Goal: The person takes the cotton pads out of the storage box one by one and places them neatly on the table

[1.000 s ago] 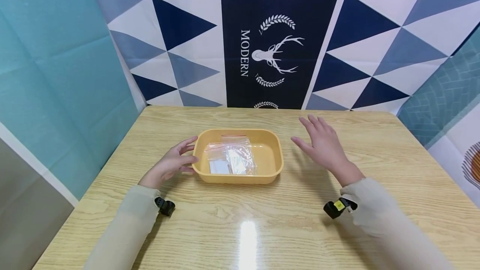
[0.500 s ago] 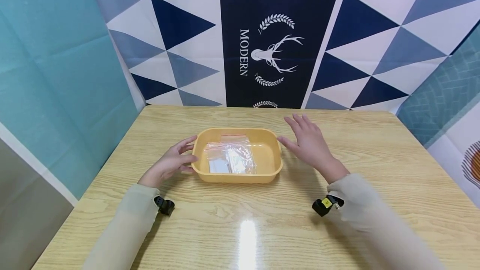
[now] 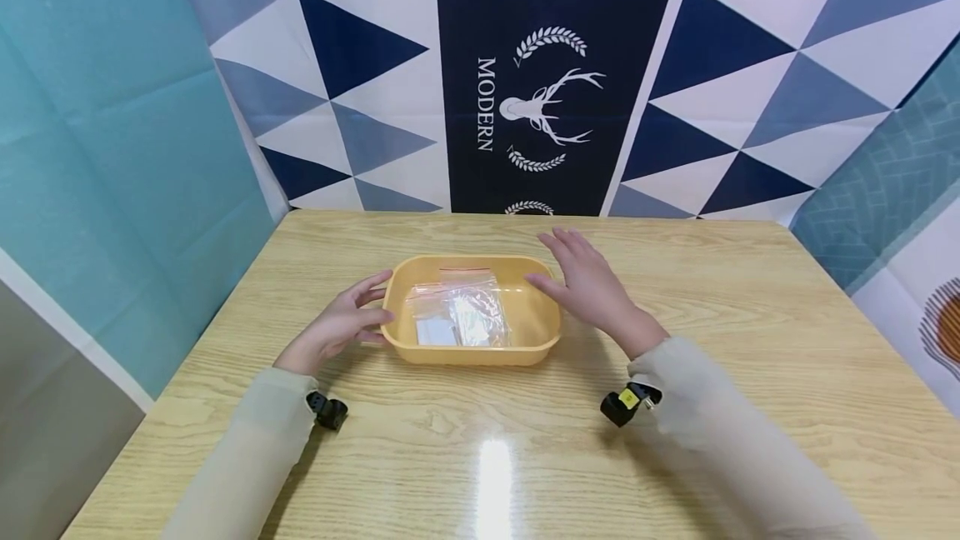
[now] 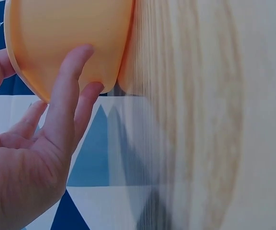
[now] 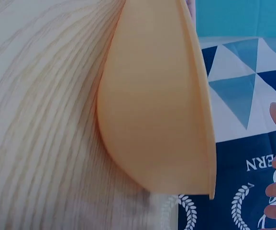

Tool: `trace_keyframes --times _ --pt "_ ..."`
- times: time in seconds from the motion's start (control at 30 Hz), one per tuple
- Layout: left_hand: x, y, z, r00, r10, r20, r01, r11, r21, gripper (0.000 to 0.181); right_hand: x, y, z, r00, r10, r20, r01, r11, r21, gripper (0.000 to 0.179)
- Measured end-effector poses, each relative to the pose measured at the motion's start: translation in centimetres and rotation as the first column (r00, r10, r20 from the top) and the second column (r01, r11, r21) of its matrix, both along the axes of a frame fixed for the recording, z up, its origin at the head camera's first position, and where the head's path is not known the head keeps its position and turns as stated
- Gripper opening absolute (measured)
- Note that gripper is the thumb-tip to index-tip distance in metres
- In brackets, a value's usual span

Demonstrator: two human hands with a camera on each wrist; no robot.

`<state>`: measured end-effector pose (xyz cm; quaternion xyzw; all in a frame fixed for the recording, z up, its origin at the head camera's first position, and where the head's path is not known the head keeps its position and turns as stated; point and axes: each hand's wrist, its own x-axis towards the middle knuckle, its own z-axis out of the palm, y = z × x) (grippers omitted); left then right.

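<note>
Wooden table (image 3: 405, 457) beneath tray (image 3: 472, 356), patterned backdrop (image 3: 375, 32)

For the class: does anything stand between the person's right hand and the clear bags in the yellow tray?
Nothing visible does. The right hand hovers above the right end of the lidless yellow tray, and the way to the clear bags looks open. The left hand is at the opposite end.

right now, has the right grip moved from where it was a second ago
Yes, leftward: in the head view, the right grip, earlier beside the stationary yellow tray, now overlaps its right end.
</note>
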<state>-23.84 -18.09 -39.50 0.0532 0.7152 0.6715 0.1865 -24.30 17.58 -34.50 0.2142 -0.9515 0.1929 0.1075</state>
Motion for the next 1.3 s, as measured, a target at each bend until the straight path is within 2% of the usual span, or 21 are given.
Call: trace_keyframes --times 0.17,0.3,0.5,0.7,0.87,1.03,1.23,1.3 --pt "-0.1 0.1 -0.1 1.0 -0.002 -0.004 0.002 1.0 -0.003 0.077 -0.4 -0.9 0.4 0.999 0.032 0.023 -0.032 0.999 -0.015 0.073" --pt "0.0 0.0 -0.1 1.0 0.0 -0.004 0.0 1.0 -0.003 0.077 -0.5 -1.8 0.6 0.993 0.062 0.105 -0.055 0.996 -0.065 0.076" --pt "0.0 0.0 -0.1 1.0 0.002 0.001 -0.002 1.0 -0.002 0.078 -0.7 -3.3 0.7 0.964 0.091 0.25 -0.044 0.981 -0.188 0.08" --pt "-0.1 -0.1 -0.2 1.0 -0.003 0.002 0.003 1.0 0.0 0.078 -1.3 -4.3 0.4 0.926 0.133 0.353 -0.039 0.965 -0.261 0.086" --pt "-0.1 -0.2 -0.1 1.0 -0.002 0.003 0.002 1.0 0.0 0.078 -2.1 -5.1 0.1 0.9 0.177 0.399 -0.055 0.953 -0.298 0.085" --pt "-0.1 -0.2 -0.1 1.0 -0.003 0.0 0.003 1.0 0.001 0.079 -2.8 -5.7 -0.1 0.855 0.209 0.474 -0.041 0.939 -0.341 0.084" --pt "-0.2 -0.2 -0.1 1.0 -0.003 -0.001 0.003 1.0 0.001 0.079 -3.4 -5.9 -0.8 0.771 0.236 0.592 0.0 0.928 -0.371 0.083" --pt "-0.2 -0.1 -0.1 1.0 -0.004 0.001 0.004 1.0 0.002 0.079 -3.5 -6.0 -1.1 0.749 0.239 0.618 0.006 0.93 -0.367 0.084"
